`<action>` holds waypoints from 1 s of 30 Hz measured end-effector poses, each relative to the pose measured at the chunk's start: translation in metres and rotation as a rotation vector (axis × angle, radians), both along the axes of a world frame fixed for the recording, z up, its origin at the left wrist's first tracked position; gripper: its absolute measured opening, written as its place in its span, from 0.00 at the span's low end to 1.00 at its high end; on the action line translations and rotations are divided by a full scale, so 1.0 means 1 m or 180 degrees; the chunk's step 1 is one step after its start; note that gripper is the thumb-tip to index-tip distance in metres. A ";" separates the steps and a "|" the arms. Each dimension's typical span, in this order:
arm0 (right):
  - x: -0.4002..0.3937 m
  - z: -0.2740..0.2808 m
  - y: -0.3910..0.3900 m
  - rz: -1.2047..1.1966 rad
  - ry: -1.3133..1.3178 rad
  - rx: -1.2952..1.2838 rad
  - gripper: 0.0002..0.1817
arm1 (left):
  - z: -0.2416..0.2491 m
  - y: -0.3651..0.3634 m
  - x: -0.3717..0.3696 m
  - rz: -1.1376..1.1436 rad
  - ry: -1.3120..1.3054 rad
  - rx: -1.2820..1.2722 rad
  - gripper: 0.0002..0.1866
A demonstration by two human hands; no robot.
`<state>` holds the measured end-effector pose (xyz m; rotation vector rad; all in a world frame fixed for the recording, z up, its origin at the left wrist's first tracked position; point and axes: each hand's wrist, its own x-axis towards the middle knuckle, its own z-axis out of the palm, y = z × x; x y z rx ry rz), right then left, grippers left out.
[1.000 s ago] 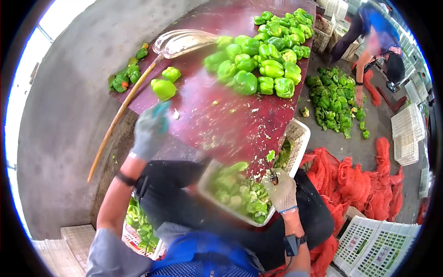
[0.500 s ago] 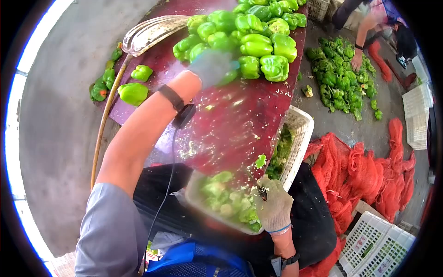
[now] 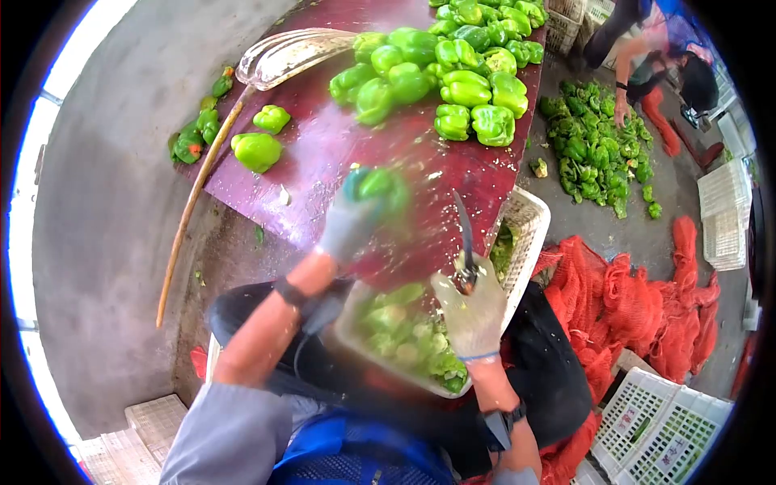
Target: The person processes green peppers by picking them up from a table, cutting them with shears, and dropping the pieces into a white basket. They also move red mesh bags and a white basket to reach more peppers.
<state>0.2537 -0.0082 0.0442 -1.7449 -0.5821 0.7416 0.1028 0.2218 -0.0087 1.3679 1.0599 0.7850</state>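
My gloved left hand (image 3: 352,212) is closed around a green bell pepper (image 3: 383,189), blurred by motion, over the red tabletop (image 3: 323,186). In my gloved right hand (image 3: 473,311) is a knife (image 3: 465,234), its dark blade pointing away from me above the table's right part. A heap of green bell peppers (image 3: 467,87) lies at the far end of the table. Two loose peppers (image 3: 257,152) rest to the left. Just below my hands, a pale basket (image 3: 349,327) in my lap holds cut green pieces (image 3: 404,339).
A metal scoop (image 3: 295,56) with a long wooden handle (image 3: 190,230) lies at the table's left edge. Right of the table are a white basket (image 3: 529,242), red mesh sacks (image 3: 622,299), a floor pile of green peppers (image 3: 598,145) and crates (image 3: 655,424). A co-worker's hand (image 3: 622,109) reaches into that pile.
My left hand has come back from the pepper heap toward me, carrying a pepper. My right hand has risen slightly, and the knife blade now shows pointing forward.
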 end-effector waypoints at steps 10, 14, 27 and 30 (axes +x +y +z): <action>-0.034 -0.035 0.051 0.1131 -0.1221 -0.0237 0.28 | 0.017 -0.104 -0.051 -0.0093 -0.0518 -0.0946 0.33; -0.034 -0.047 0.045 0.1009 -0.1638 -0.0108 0.22 | 0.058 -0.104 -0.051 -0.0769 0.1494 0.0253 0.39; 0.011 -0.058 0.084 0.1614 -0.1538 -0.0443 0.12 | 0.035 -0.061 -0.074 -0.1414 0.1097 0.0323 0.36; 0.025 -0.071 0.092 0.1562 -0.0316 -0.0735 0.15 | 0.020 -0.059 -0.083 -0.1487 0.0903 0.0026 0.35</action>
